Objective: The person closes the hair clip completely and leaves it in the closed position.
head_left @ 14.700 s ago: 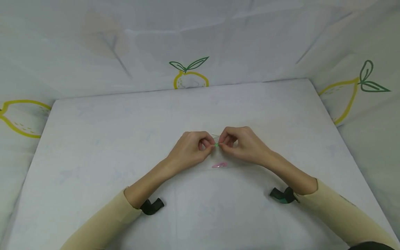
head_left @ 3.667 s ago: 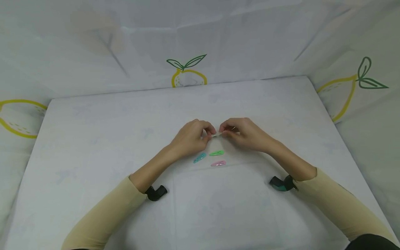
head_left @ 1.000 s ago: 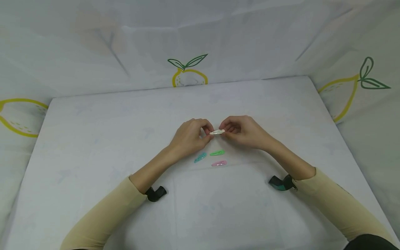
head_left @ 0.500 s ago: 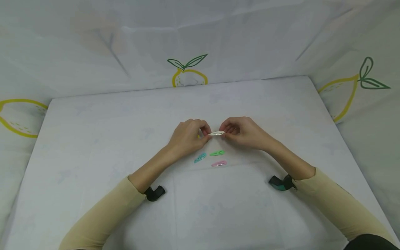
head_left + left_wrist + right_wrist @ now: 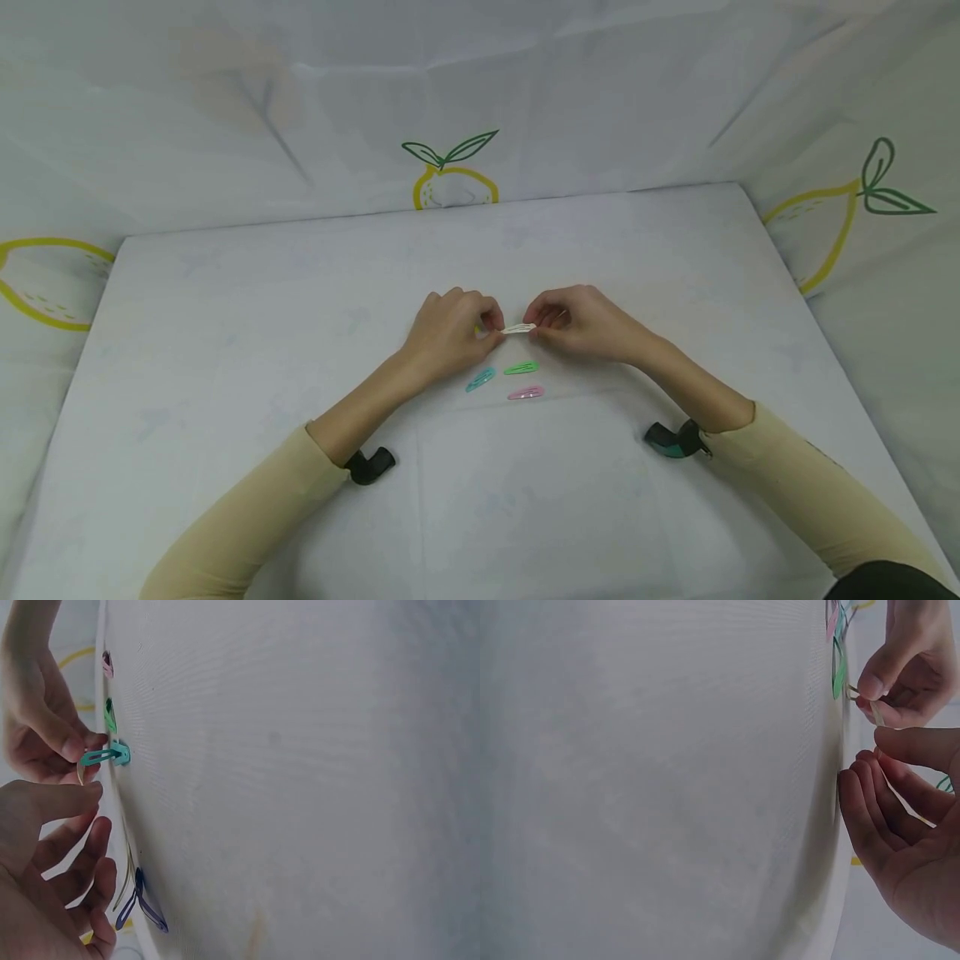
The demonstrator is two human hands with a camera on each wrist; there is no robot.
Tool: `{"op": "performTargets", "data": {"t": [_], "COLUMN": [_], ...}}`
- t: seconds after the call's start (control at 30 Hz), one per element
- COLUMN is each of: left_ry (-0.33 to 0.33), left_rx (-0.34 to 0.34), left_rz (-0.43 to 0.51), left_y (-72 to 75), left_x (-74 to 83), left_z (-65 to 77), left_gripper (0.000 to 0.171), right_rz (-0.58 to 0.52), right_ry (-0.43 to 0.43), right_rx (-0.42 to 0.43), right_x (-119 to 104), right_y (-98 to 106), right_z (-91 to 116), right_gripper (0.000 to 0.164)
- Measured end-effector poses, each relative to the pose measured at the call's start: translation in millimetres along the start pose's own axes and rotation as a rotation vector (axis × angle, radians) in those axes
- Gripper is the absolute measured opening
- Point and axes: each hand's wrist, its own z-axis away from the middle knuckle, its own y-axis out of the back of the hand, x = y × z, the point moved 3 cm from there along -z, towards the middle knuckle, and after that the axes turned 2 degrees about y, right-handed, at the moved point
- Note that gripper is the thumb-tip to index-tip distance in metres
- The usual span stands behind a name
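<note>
Between my hands, close over the white table (image 5: 247, 350), is a cream-white snap hair clip (image 5: 518, 329). My left hand (image 5: 452, 333) pinches its narrow left tip between thumb and index finger. Its wider right end is pinched by my right hand (image 5: 585, 323). Just in front lie three more hair clips: a green one (image 5: 521, 367), a teal one (image 5: 481, 380) and a pink one (image 5: 526, 392). A dark blue hair clip (image 5: 142, 904) shows beside my left fingers in the left wrist view, with a thin yellowish clip (image 5: 124, 885) next to it; the left hand mostly hides both from the head view.
A pale cloth wall (image 5: 600, 108) with printed lemons rises behind the table's back edge and along both sides. Black wrist-worn devices stick out below the left sleeve (image 5: 372, 465) and the right sleeve (image 5: 675, 439), low over the table.
Earlier both hands held the green clip; now it lies behind the pink one, with the teal clip beside it. Over the last second the hands have lowered the white clip slightly towards me.
</note>
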Motion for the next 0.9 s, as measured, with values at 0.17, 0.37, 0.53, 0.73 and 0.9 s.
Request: {"op": "performTargets", "data": {"t": [0.17,0.37,0.53,0.73,0.9], "left_ry": [-0.001,0.014,0.019,0.017,0.016], "left_rx": [-0.013,-0.039,-0.050,-0.050,-0.056], "left_rz": [-0.022,-0.034,-0.036,-0.022,-0.008], "left_y": [-2.6,-4.3,-5.3,-6.7,-6.9], "left_x": [1.0,1.6,1.5,0.3,-0.4], "left_z": [1.0,2.4,3.2,2.6,2.1], "left_gripper": [0.006,0.005,0.005,0.005,0.005], "right_rz": [-0.014,0.018,0.057,0.079,0.081], "right_ry": [0.001,0.026,0.036,0.038,0.034], "right_rx": [-0.019,-0.032,-0.037,-0.040,-0.053], "right_x": [0.3,-0.7,-1.7,-2.9,-2.4], "right_y": [-2.6,-5.1,-6.1,-5.9,-6.1], "right_z": [0.3,0.0,-0.1,0.1,-0.5], "right_gripper": [0.011,0.012,0.012,0.012,0.012]}}
